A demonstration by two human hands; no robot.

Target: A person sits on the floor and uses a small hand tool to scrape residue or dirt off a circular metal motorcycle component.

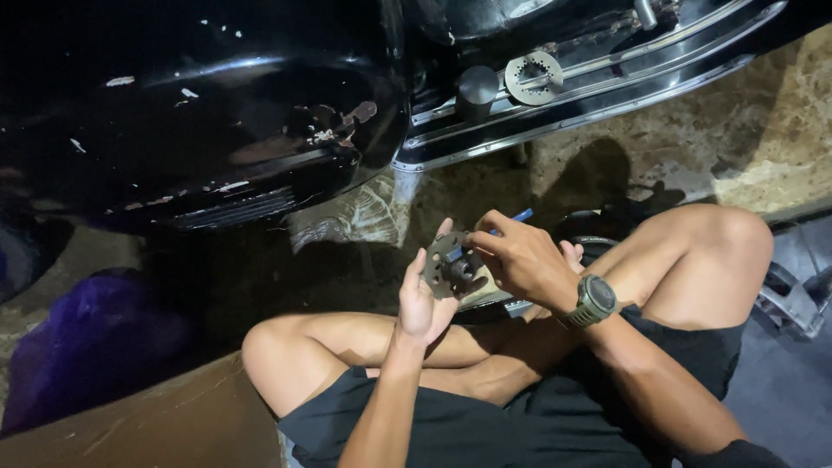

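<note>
Head view: I sit cross-legged on the floor beside a black vehicle body (199,130). My left hand (422,299) holds a round metal plate (446,264) upright over my lap, grip closed on its lower edge. My right hand (520,260), with a watch (594,301) on the wrist, pinches a blue-handled tool (518,216) against the plate's hub. Another toothed disc (533,77) lies on the running board (598,82) above.

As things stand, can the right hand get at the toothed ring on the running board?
Probably yes, with a lean forward. The right hand is busy at the round metal part the left hand holds, but nothing blocks the way to the toothed ring on the running board.
</note>
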